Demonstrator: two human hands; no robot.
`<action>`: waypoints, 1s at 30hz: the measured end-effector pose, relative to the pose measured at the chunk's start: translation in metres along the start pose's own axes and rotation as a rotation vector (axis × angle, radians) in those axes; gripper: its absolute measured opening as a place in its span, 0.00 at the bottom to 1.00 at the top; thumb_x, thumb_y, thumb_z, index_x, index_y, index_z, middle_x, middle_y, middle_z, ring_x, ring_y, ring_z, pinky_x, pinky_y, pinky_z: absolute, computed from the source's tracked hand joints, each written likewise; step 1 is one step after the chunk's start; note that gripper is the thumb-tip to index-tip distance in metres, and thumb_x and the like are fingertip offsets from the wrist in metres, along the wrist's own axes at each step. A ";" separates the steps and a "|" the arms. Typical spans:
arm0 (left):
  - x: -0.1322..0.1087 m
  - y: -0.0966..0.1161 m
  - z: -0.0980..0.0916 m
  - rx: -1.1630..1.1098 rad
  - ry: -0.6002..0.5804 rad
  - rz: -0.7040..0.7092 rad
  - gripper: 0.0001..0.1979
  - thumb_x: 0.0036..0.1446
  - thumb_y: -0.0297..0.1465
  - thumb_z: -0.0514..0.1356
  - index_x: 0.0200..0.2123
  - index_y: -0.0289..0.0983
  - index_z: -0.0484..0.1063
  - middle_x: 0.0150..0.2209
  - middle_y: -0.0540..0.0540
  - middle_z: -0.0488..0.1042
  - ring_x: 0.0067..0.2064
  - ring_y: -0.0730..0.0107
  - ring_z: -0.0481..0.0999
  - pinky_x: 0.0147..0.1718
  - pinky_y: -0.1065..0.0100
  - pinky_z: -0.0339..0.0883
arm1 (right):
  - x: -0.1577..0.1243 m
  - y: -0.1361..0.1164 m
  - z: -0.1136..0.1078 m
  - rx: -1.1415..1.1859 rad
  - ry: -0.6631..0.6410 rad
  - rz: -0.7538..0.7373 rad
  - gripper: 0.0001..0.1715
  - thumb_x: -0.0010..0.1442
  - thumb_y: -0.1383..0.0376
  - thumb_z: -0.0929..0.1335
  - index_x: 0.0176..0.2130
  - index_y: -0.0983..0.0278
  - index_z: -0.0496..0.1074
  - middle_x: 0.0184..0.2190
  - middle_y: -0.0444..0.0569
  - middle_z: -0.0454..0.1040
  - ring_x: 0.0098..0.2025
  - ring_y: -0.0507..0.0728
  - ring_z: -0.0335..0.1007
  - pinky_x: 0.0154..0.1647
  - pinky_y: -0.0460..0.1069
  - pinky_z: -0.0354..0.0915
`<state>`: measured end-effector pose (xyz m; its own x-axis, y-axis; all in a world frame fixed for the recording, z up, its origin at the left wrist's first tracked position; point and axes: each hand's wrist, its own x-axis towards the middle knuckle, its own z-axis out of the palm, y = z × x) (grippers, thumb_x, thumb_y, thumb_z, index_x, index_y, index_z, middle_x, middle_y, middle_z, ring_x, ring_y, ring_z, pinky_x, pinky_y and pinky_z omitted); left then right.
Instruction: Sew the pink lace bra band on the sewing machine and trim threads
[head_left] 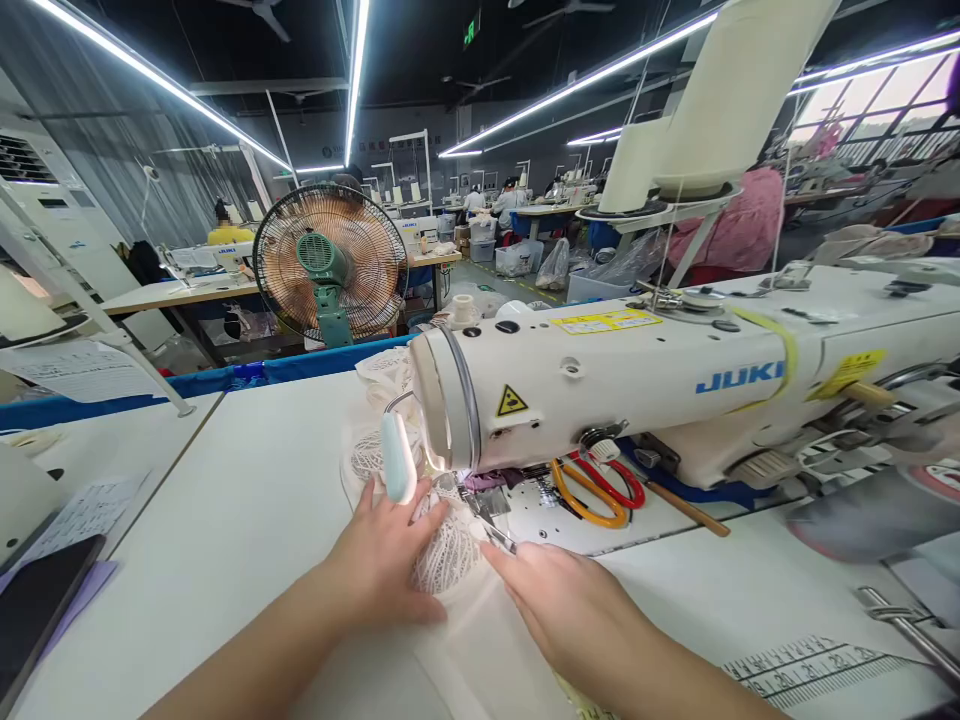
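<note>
Cream lace fabric [446, 560] lies under the head of a white sewing machine [540, 390] and spills behind it and toward me. My left hand [390, 550] rests on the lace with its fingers spread, left of the needle area. A pale lamp [399, 458] hangs just above those fingers and hides part of them. My right hand [559, 595] is closed at the fabric's right edge, its index finger pointing toward the needle. At its fingertips shows a slim silver metal tool [499, 535]; its exact kind is unclear. The needle itself is hidden behind the machine head.
Orange-handled scissors [589, 505] and red-handled ones [630, 485] lie beneath the machine arm, near a wooden-handled tool [690, 508]. A phone [49, 610] lies at left. Thread cones [637, 165] stand above the machine; a fan [330, 262] is behind the table. People sit farther back.
</note>
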<state>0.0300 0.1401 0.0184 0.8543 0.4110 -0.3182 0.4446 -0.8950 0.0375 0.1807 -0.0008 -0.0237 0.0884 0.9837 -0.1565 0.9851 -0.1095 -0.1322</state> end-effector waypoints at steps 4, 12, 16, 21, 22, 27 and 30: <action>0.002 -0.006 0.003 -0.024 0.029 -0.003 0.48 0.43 0.46 0.65 0.64 0.40 0.49 0.66 0.35 0.41 0.66 0.45 0.42 0.56 0.38 0.48 | -0.003 -0.002 -0.003 -0.022 -0.028 -0.002 0.34 0.54 0.75 0.62 0.59 0.59 0.61 0.34 0.50 0.74 0.36 0.60 0.71 0.26 0.49 0.50; 0.009 -0.018 0.006 -0.106 0.095 -0.069 0.45 0.43 0.44 0.63 0.63 0.41 0.51 0.65 0.36 0.48 0.65 0.40 0.44 0.55 0.40 0.52 | 0.016 -0.014 -0.025 -0.098 -0.202 0.070 0.47 0.45 0.77 0.66 0.63 0.66 0.53 0.32 0.51 0.79 0.33 0.61 0.75 0.20 0.49 0.52; 0.011 -0.025 0.010 -0.147 0.082 -0.120 0.44 0.45 0.46 0.61 0.64 0.43 0.49 0.64 0.37 0.50 0.65 0.40 0.45 0.55 0.40 0.52 | 0.021 -0.017 -0.024 -0.132 -0.236 0.079 0.56 0.38 0.79 0.69 0.64 0.69 0.49 0.28 0.52 0.78 0.29 0.62 0.75 0.16 0.48 0.49; 0.018 -0.035 0.014 -0.195 0.085 -0.132 0.45 0.45 0.51 0.60 0.64 0.46 0.48 0.63 0.39 0.53 0.64 0.39 0.46 0.55 0.42 0.52 | 0.021 -0.017 -0.021 -0.142 -0.237 0.049 0.60 0.35 0.79 0.70 0.64 0.71 0.47 0.28 0.52 0.78 0.29 0.62 0.74 0.16 0.49 0.49; 0.020 -0.038 0.015 -0.204 0.085 -0.130 0.45 0.45 0.52 0.60 0.64 0.45 0.49 0.62 0.38 0.55 0.64 0.38 0.46 0.55 0.43 0.52 | 0.021 -0.017 -0.020 -0.140 -0.230 0.046 0.59 0.36 0.78 0.70 0.64 0.72 0.47 0.28 0.53 0.78 0.29 0.62 0.74 0.16 0.49 0.49; 0.035 -0.057 0.023 -0.220 0.146 -0.069 0.45 0.42 0.56 0.60 0.61 0.44 0.57 0.55 0.37 0.63 0.59 0.38 0.56 0.56 0.46 0.51 | 0.022 -0.015 -0.019 -0.128 -0.219 0.048 0.56 0.37 0.78 0.70 0.63 0.71 0.49 0.28 0.52 0.77 0.29 0.62 0.75 0.16 0.48 0.49; 0.039 -0.067 0.029 -0.212 0.197 -0.034 0.43 0.42 0.57 0.60 0.59 0.43 0.60 0.53 0.38 0.65 0.57 0.40 0.59 0.55 0.48 0.52 | 0.021 -0.015 -0.019 -0.119 -0.223 0.041 0.57 0.36 0.79 0.70 0.63 0.71 0.50 0.29 0.52 0.77 0.30 0.62 0.75 0.16 0.48 0.50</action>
<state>0.0265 0.2110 -0.0236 0.8647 0.4842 -0.1337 0.5023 -0.8325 0.2336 0.1708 0.0246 -0.0068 0.1069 0.9217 -0.3728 0.9930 -0.1182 -0.0076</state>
